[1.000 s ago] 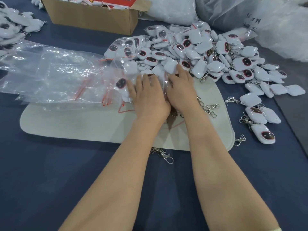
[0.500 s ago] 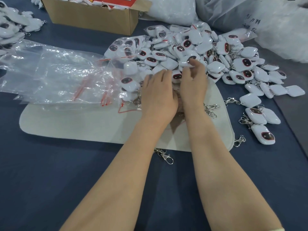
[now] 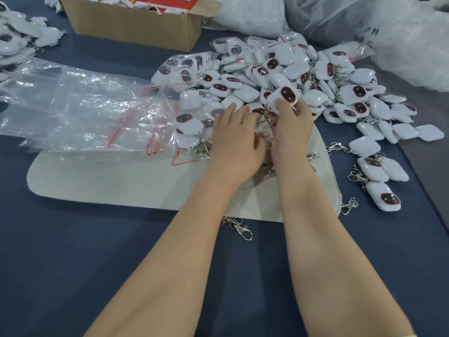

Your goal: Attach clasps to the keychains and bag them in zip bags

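While both forearms reach forward across the dark blue surface [image 3: 73, 263], the right hand [image 3: 290, 135] pinches one white keychain [image 3: 284, 97] between thumb and fingertips, lifting it at the near edge of the keychain pile [image 3: 303, 76]. That keychain shows its dark oval face with a red rim, turned toward the camera. The left hand [image 3: 234, 144] lies palm down just beside the right hand, fingers loosely spread and resting on bagged keychains and metal clasps; whether it grips anything cannot be told, since its palm hides what lies beneath.

The hands work over a pale grey felt mat [image 3: 109, 181] laid flat on the surface. A heap of clear zip bags [image 3: 73, 110] with red seal strips covers the far left part of the mat. Several bagged keychains [image 3: 189, 125] lie between the zip bags and the left hand. One loose clasp [image 3: 240, 228] lies on the surface just off the near edge of the mat, between the two forearms. More keychains with clasps [image 3: 379, 173] lie scattered to the right of the mat. An open cardboard box [image 3: 136, 23] stands at the far side of the surface, behind the zip bags. Large white plastic sacks [image 3: 401, 40] occupy the far right corner.
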Available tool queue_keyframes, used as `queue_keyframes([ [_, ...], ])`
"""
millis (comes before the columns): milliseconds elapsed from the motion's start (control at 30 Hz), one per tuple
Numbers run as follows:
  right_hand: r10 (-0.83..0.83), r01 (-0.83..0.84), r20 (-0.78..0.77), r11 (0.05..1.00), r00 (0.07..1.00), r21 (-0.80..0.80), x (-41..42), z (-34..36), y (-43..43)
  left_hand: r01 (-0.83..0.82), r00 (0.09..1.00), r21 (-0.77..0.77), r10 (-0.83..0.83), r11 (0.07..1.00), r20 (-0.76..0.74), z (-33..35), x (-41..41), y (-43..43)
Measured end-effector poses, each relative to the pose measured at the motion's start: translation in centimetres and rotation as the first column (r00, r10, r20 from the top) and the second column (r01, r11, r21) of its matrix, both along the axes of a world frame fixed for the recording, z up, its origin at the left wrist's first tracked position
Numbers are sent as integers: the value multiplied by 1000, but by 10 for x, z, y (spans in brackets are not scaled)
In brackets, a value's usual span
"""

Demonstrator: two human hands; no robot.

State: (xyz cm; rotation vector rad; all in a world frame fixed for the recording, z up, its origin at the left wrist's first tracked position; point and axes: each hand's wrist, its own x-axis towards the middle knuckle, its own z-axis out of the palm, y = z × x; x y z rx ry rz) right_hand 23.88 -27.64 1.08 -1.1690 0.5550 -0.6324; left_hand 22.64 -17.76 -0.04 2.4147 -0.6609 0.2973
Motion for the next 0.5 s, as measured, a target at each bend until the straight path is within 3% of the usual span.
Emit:
queue_keyframes([
  [100, 18, -20, 33, 998, 999, 61, -1, 2, 0, 75, 997, -17, -75, 997, -8, 2, -2, 0],
  [300, 77, -91, 72, 972, 994, 217, -2, 4, 0, 134, 991, 98, -132, 986, -26, 0, -2, -3],
  [500, 102, -108, 42, 970, 994, 219, 0, 3, 0, 174, 984, 67, -171, 982, -55, 2, -2, -4],
])
